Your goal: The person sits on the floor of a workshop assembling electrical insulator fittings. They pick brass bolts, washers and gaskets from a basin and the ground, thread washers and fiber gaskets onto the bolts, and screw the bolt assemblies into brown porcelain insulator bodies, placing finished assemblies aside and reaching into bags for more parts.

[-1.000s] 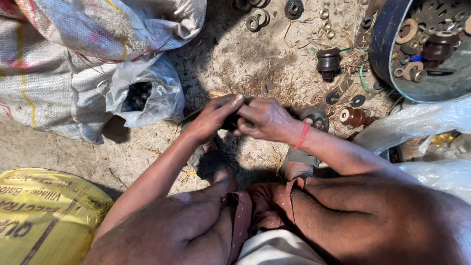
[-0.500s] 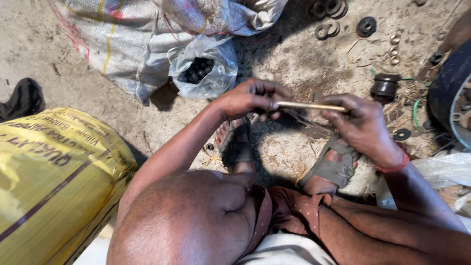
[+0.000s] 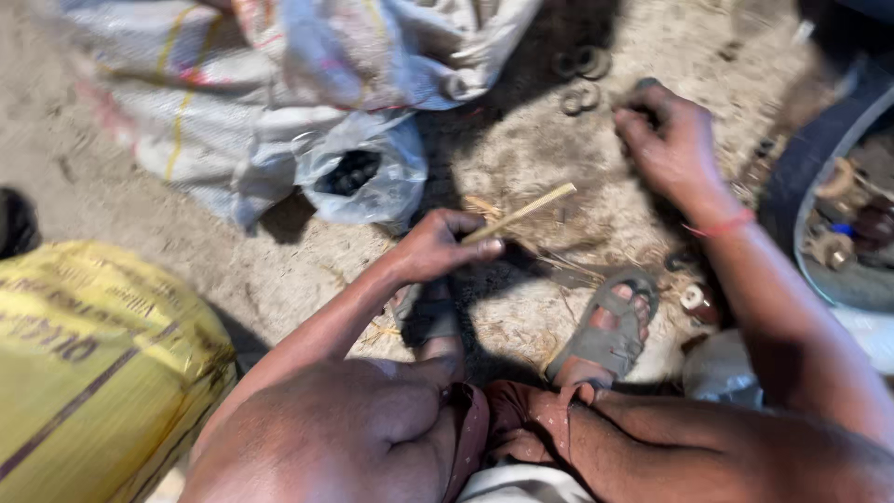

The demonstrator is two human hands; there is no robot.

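Sandy ground [image 3: 521, 158] across the head view, only one view to go through. Left hand [image 3: 438, 247] is closing thumb and fingers around the near end of one thin pale stick [image 3: 521, 212]; the stick is angling up and away over the ground, far end free. Right hand [image 3: 670, 140] is reaching out, well apart from the left, fingers curled down over a small dark part [image 3: 647, 88] by the scattered rings [image 3: 582, 74]; blurred, so I cannot tell whether it is actually gripping or just touching.

Risks, as a judgement: the stick looks thin and is pinched at one end only, so it could snap or slip out if it gets levered. Small parts could get lost in the sand and straw if dropped.

Counts: one stick, two sandalled feet [image 3: 605, 326], roughly four dark rings (blurred), one clear plastic bag [image 3: 372, 177] with dark pieces inside, one yellow sack [image 3: 93, 363] near the left, one grey-white woven sack [image 3: 233, 93] behind the bag, one round tub [image 3: 829, 186] of mixed parts at the right edge.
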